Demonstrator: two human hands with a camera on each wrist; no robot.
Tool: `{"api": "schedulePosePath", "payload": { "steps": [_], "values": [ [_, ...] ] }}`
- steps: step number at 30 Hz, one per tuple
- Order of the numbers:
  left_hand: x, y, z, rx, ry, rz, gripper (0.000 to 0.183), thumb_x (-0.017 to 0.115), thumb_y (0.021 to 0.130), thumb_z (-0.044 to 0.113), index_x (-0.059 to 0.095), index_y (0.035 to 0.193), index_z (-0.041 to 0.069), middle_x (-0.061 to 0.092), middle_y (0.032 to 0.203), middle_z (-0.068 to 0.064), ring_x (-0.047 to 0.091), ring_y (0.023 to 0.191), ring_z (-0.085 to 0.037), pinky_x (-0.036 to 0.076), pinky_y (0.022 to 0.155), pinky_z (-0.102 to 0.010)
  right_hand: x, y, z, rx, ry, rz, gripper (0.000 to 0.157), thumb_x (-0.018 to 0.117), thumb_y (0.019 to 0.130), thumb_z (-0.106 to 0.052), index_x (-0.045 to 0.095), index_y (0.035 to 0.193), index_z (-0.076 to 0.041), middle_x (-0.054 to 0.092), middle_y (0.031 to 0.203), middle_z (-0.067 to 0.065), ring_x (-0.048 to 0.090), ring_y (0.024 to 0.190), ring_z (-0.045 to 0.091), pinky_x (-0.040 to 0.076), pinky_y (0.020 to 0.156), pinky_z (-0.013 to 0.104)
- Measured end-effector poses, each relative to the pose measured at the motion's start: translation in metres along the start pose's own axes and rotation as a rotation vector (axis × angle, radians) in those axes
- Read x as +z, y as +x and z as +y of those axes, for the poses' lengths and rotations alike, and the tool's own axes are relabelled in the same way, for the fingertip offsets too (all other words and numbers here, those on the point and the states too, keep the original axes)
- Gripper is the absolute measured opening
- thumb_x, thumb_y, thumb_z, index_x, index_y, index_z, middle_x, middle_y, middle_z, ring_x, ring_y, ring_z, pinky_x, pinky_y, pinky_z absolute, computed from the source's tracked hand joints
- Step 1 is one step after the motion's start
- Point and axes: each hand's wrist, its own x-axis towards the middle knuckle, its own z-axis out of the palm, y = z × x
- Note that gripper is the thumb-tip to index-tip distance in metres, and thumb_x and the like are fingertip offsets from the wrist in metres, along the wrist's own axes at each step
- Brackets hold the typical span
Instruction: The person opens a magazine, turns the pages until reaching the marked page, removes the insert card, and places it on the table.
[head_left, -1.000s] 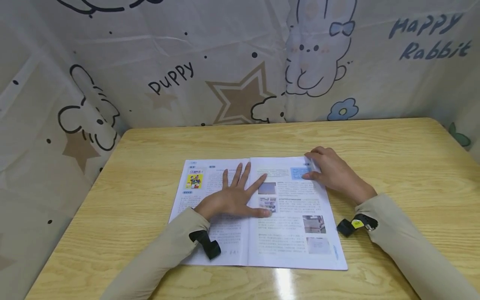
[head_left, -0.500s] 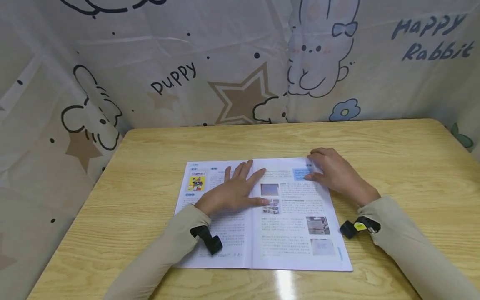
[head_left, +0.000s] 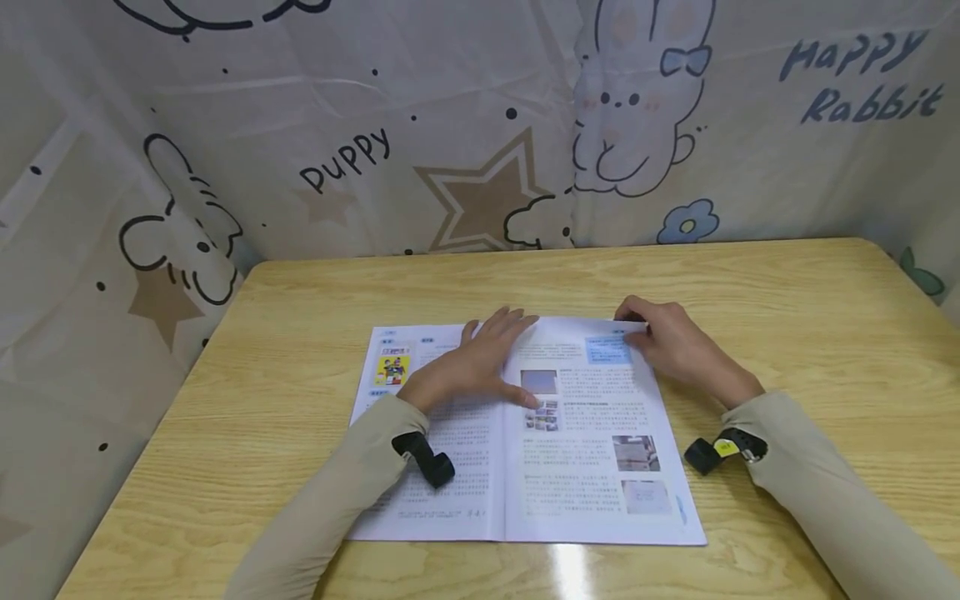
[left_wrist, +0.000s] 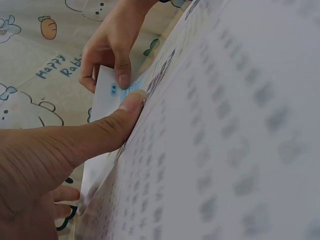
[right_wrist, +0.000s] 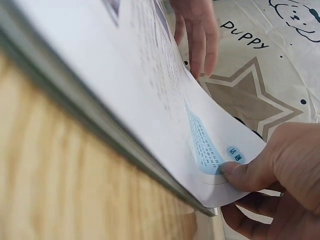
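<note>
A book [head_left: 502, 475] lies spread out flat on the worktop [head_left: 262, 400]. The left hand [head_left: 472, 367] is over the middle of the book, near its far edge. Its fingers are straight, and its thumb touches the right page [head_left: 577, 467] by some small pictures [head_left: 538, 382]. The right hand [head_left: 675, 346] pinches the far right corner of that page, thumb on top and fingers under. A blue box [head_left: 606, 350] of words is just left of that thumb.
</note>
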Motion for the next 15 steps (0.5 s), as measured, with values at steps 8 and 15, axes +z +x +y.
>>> {"api": "schedulePosePath", "payload": {
  "steps": [8,15],
  "values": [
    [-0.0016,0.0004,-0.0024,-0.005,0.008,-0.001,0.118,0.08,0.067,0.059,0.016,0.156,0.015,0.014,0.161,-0.01,0.006,0.148,-0.026,0.0,0.114,-0.057,0.0021,0.0038,-0.0002,-0.02,-0.015,-0.038,0.042,0.058,0.09,0.008,0.053,0.132,0.001,0.055,0.131,0.022,0.053,0.118,0.036,0.042,0.098,0.054],
    [0.0007,-0.0004,-0.002,0.004,0.015,0.026,0.115,0.08,0.067,0.06,0.02,0.155,0.017,0.018,0.16,-0.008,0.011,0.147,-0.021,0.006,0.113,-0.056,0.0029,0.003,0.0023,-0.074,-0.066,-0.031,0.047,0.063,0.089,0.005,0.053,0.134,0.001,0.058,0.123,0.021,0.056,0.108,0.034,0.047,0.088,0.049]
  ]
}}
